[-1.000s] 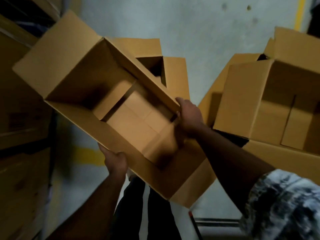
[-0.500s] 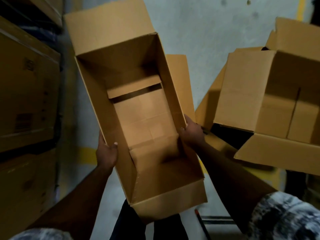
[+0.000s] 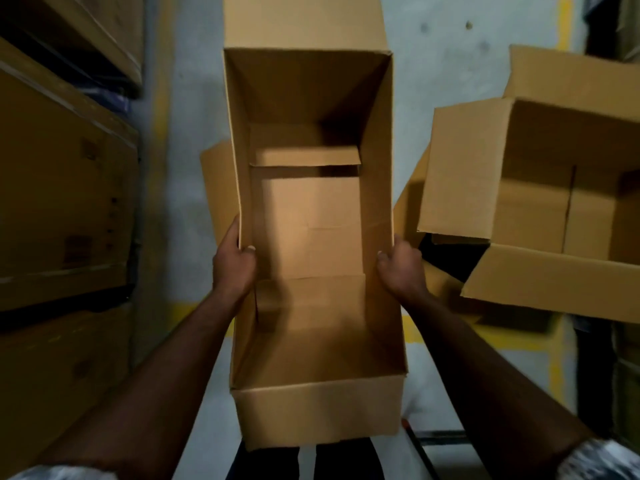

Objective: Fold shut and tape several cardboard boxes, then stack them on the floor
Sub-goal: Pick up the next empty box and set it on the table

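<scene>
Warehouse or stockroom, seemingly: brown cartons [image 3: 62, 202] stacked high left of the left grip [image 3: 233, 268], grey concrete floor [image 3: 433, 81] with yellow painted lines [image 3: 161, 116] (one outboard of each grip), open cardboard boxes [image 3: 540, 202] lying right of the right grip [image 3: 401, 271].

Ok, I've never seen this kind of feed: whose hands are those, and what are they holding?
No machine here: a person wears a camera on the head, looking down at their own arms. The left hand and right hand each grip a side wall of an open cardboard box, held above the grey floor, top flaps not yet folded shut. A second open box sits to the right; brown cartons are stacked on the left.
</scene>
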The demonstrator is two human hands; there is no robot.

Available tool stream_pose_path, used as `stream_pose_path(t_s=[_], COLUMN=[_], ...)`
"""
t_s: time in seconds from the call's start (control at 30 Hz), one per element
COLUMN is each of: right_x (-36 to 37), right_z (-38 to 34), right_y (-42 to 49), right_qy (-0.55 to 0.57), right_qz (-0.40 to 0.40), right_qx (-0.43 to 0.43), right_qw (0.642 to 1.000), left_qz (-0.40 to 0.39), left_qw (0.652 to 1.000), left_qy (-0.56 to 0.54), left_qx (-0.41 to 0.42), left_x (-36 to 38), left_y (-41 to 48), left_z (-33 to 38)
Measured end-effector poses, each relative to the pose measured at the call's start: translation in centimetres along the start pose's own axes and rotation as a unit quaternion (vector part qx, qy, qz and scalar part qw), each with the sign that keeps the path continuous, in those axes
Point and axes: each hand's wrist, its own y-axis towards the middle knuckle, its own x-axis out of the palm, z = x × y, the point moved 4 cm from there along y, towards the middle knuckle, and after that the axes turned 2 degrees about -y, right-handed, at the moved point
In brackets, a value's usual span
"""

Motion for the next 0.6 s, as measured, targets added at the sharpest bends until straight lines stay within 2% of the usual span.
stream_pose_path(t_s=[0.23, 0.43, 0.6], right_x=[-7.7, -14.6, -18.8], right_z=[-3.5, -4.8, -3.8], right_y=[-6.9, -13.6, -20.4], right_qy=[0.051, 0.086, 0.120], right_qz=[0.037, 0.078, 0.118], right_qx=[0.031, 0.061, 0.092], right_qw=[0.997, 0.991, 0.981], left_qz=[-0.094, -0.167, -0.227], left_qw=[0.991, 0.972, 0.954], left_qy=[-0.020, -0.033, -0.036], left_qx=[0.090, 0.165, 0.193], left_x=[-5.5, -8.8, -9.3], left_y=[-3.1, -9.9, -16.1], left_z=[9.5, 17.8, 22.3])
